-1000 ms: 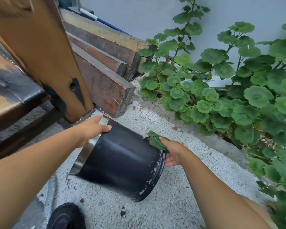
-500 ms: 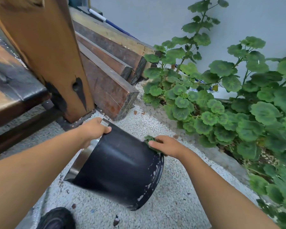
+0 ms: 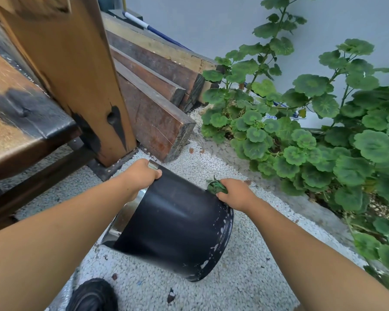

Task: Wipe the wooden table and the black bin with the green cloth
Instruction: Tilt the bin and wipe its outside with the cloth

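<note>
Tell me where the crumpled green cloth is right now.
In the head view, the crumpled green cloth sits right of centre, bunched in the right hand and pressed on the tilted black plastic bin near its base, beside the round-leaved green plants.

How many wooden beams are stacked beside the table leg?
4 show. The nearest, reddish beam lies by the wooden table leg; a brown one sits behind it, a darker one next, and a pale one nearest the wall. More may be hidden.
</note>
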`<state>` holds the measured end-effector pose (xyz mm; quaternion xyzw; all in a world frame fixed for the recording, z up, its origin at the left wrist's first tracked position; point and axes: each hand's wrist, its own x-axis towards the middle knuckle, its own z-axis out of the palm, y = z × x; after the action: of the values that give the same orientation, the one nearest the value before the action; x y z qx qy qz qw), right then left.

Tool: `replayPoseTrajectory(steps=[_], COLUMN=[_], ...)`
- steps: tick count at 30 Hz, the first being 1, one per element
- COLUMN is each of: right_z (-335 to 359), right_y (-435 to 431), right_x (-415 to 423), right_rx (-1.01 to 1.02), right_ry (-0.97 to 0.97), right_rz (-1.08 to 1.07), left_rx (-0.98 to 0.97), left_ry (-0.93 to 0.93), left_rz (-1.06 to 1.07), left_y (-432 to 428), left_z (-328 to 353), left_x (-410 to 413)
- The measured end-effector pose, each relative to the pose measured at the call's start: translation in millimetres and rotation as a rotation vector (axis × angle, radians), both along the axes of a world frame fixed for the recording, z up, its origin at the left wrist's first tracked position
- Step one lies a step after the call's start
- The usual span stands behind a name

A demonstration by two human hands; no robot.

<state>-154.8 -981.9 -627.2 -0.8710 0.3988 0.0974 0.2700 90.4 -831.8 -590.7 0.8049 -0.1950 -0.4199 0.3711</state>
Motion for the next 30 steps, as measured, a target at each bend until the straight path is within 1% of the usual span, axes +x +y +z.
replayPoseTrajectory(steps=[2, 7, 14, 18, 23, 30], right_z=[-2.4, 1.3, 13.5, 22.4, 12.7, -14.6], right_y=[3.6, 10.3, 41.6, 67.0, 102.3, 153.8], right_x=[-1.6, -10.9, -33.6, -48.2, -57.5, -64.9], right_rx=[0.010, 0.040, -0.017, -0.012, -0.121, -0.202], right_ry=[-0.028, -0.111, -0.226, -0.278, -0.256, -0.288], right_rz=[-0.051, -0.089, -0.150, -0.207, -0.084, -0.146], left_rx=[0.010, 0.044, 0.072, 0.077, 0.105, 0.116], left_ry=[-0.020, -0.057, -0.067, -0.079, -0.057, 0.000], left_rz=[-0.008, -0.008, -0.008, -0.005, 0.032, 0.120], left_y=[-0.5, 1.6, 4.9, 0.0, 1.0, 5.8], left_z=[-0.2, 3.4, 7.2, 12.4, 12.9, 7.6], left_x=[-0.9, -1.4, -1.2, -5.2, -0.5, 9.3])
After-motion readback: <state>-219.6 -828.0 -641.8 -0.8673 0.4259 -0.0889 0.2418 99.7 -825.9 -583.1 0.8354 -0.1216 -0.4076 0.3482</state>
